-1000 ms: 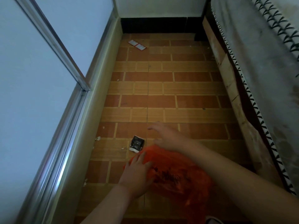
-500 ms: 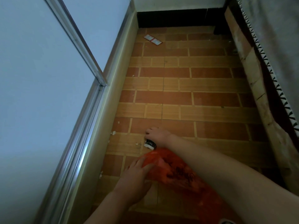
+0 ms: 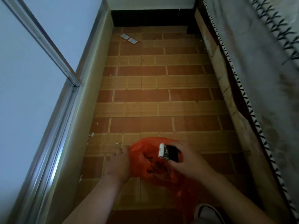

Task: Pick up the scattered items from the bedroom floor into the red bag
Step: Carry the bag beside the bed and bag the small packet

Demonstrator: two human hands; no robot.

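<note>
The red plastic bag (image 3: 152, 162) lies crumpled on the tiled floor in the lower middle of the head view. My left hand (image 3: 118, 165) holds its left edge, fingers on the plastic. My right hand (image 3: 187, 160) grips a small black wrapper with a white end (image 3: 168, 152) just above the bag. Two small white and red packets (image 3: 129, 38) lie far ahead near the back wall, to the left.
A sliding door with a metal frame (image 3: 64, 110) runs along the left. A bed with a patterned grey cover (image 3: 258, 94) lines the right side. Small white crumbs (image 3: 91, 135) dot the floor by the door sill. A shoe (image 3: 208, 214) shows at the bottom.
My right hand reached the black wrapper on the floor, gripped it and lifted it back over the red bag. My left hand stayed on the bag's edge.
</note>
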